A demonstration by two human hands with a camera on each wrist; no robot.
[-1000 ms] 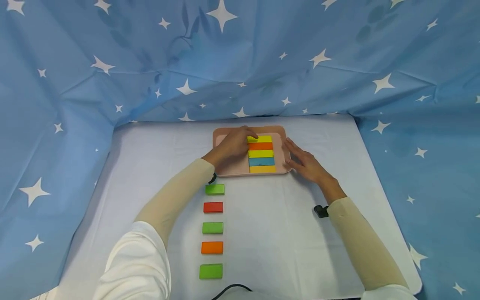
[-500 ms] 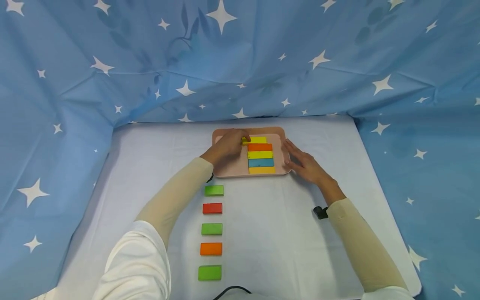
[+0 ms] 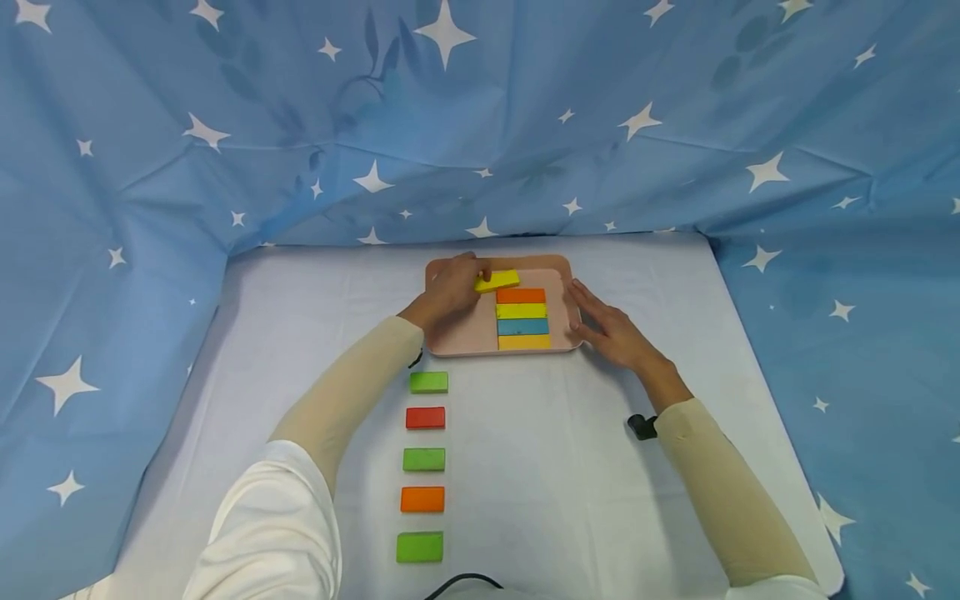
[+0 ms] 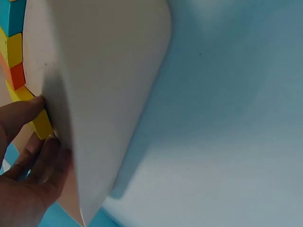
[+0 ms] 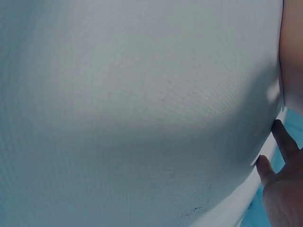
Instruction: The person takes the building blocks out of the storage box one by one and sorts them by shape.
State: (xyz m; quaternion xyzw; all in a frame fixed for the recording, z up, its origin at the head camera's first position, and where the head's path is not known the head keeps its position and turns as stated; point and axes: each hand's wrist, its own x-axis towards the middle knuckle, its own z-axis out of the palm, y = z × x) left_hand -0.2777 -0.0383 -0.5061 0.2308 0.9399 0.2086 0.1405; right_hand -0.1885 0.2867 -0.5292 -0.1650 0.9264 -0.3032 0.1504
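Observation:
My left hand (image 3: 453, 285) pinches a yellow block (image 3: 498, 281) between thumb and fingers at the far side of a pink tray (image 3: 465, 343). The block is tilted and juts left of the column below it. In the left wrist view, the thumb presses on the yellow block (image 4: 43, 124) with fingers at its end. Below it in the tray lie an orange block (image 3: 521, 296), a yellow-green block (image 3: 522, 311), a blue block (image 3: 522, 327) and an amber block (image 3: 523, 342), side by side. My right hand (image 3: 617, 332), fingers extended, touches the tray's right edge.
A column of separate blocks lies on the white table (image 3: 540, 467) in front of the tray: green (image 3: 429, 382), red (image 3: 425, 418), green (image 3: 424, 459), orange (image 3: 422, 499) and green (image 3: 420, 547). A blue star-patterned curtain (image 3: 480, 117) hangs behind. A black cable shows at the near edge.
My left hand has drawn the top yellow block leftward off its place above the orange block, and it has turned askew. The right hand stays at the tray's edge.

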